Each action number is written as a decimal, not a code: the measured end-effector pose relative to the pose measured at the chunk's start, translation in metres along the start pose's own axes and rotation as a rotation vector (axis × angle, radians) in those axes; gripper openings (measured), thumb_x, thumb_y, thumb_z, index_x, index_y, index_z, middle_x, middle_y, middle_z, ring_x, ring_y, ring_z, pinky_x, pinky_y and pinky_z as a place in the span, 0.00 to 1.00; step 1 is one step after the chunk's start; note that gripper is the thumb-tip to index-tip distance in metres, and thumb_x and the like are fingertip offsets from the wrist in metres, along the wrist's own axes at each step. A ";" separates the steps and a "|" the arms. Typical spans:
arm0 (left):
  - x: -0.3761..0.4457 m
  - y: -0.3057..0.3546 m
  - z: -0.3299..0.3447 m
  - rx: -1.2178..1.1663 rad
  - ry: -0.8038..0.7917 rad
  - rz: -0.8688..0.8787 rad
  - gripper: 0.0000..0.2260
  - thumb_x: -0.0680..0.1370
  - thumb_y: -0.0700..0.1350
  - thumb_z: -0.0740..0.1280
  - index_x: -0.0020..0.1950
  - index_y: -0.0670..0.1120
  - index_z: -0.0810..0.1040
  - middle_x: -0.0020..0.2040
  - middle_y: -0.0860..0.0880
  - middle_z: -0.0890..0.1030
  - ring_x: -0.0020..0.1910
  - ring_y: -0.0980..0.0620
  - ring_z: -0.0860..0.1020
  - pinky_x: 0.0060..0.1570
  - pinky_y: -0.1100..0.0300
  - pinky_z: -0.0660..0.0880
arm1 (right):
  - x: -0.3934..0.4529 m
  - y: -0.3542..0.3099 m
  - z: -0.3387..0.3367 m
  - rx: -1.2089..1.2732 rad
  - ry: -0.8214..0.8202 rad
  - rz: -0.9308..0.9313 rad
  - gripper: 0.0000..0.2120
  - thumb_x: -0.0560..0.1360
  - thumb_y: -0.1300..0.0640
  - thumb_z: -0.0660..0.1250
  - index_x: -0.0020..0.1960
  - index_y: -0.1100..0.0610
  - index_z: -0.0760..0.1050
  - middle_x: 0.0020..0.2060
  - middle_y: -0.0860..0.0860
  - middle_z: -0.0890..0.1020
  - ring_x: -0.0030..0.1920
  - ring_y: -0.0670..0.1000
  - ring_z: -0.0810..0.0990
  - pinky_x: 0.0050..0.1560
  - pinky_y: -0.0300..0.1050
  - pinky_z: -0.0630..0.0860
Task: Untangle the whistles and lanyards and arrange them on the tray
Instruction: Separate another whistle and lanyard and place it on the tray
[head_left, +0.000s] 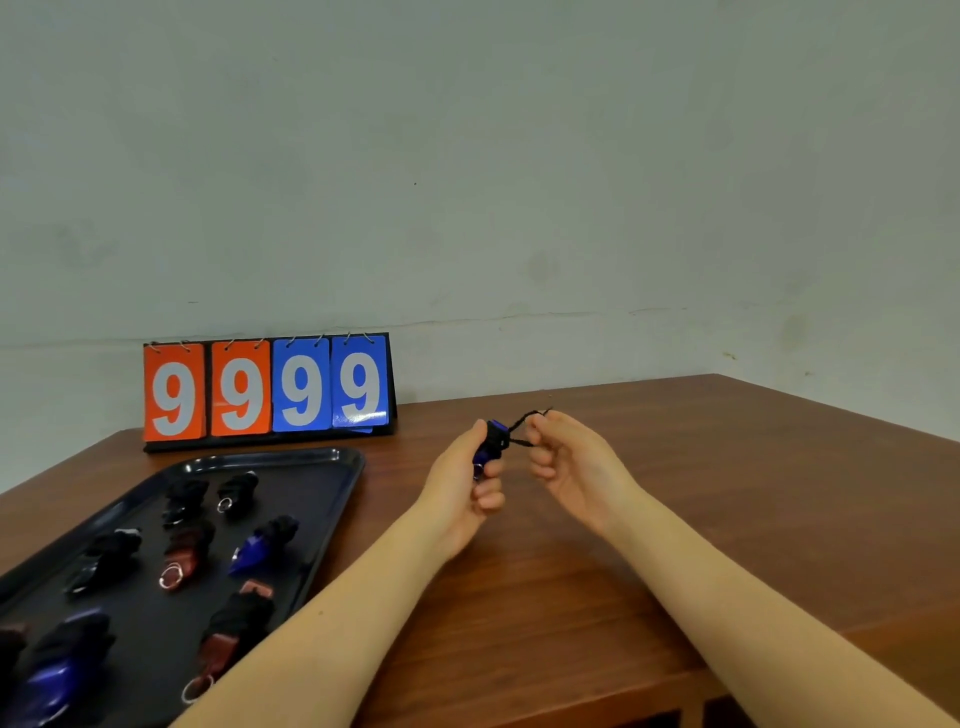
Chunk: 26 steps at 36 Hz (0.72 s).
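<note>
The left hand (467, 483) curls round a blue whistle (491, 447), holding it above the table (675, 519) with its metal ring down near the fingers. The right hand (566, 457), just beside it, pinches the black lanyard (524, 423), which loops out from the whistle's top and runs taut between the two hands. How much cord is already wound round the body is hard to tell; it looks mostly wrapped, with only a short free end left.

The whistle looks like a small, hard plastic shell: light, rigid, a little slick, so a full-finger grip round its body suits it better than a fingertip hold. The cord is thin, soft and limp; it will slacken and slip off its turns unless kept under light tension, so it is best taken near its free end and pulled snug against the body. The ring is probably the one part that could catch on other cords.

To the left of the left hand lies the tray (343, 467), carrying several wrapped whistles in rows: black, red and blue. Beyond it, against the wall, stands a scoreboard (267, 389) reading 9999. This whistle seems to be among the last to be bundled and set down.
</note>
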<state>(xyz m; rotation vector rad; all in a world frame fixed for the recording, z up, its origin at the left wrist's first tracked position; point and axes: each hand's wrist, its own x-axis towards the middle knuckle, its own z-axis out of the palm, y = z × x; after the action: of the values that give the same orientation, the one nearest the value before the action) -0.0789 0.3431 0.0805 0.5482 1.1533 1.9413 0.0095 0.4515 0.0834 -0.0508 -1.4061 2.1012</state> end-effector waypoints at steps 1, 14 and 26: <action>0.001 0.001 -0.001 -0.024 0.002 -0.009 0.14 0.82 0.51 0.60 0.62 0.44 0.72 0.27 0.51 0.66 0.22 0.57 0.59 0.19 0.67 0.57 | -0.001 0.001 0.001 -0.086 0.019 -0.019 0.08 0.79 0.63 0.60 0.41 0.59 0.71 0.32 0.50 0.73 0.28 0.45 0.68 0.28 0.36 0.64; 0.005 0.006 -0.012 0.251 0.093 0.114 0.10 0.83 0.49 0.58 0.59 0.47 0.73 0.30 0.50 0.66 0.22 0.58 0.61 0.20 0.67 0.57 | -0.011 0.015 0.003 -1.438 -0.009 -0.570 0.03 0.79 0.57 0.63 0.49 0.52 0.75 0.39 0.44 0.73 0.37 0.43 0.71 0.39 0.34 0.66; 0.006 -0.001 -0.004 0.611 0.078 0.091 0.09 0.81 0.49 0.56 0.55 0.48 0.73 0.36 0.51 0.69 0.30 0.55 0.65 0.22 0.64 0.62 | -0.007 0.009 0.001 -1.107 0.195 -0.454 0.04 0.77 0.57 0.67 0.46 0.49 0.78 0.42 0.41 0.79 0.42 0.39 0.77 0.42 0.29 0.71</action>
<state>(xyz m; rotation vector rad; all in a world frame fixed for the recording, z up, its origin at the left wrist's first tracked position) -0.0846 0.3461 0.0778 0.8574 1.8120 1.6746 0.0105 0.4448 0.0747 -0.3255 -2.0332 0.7620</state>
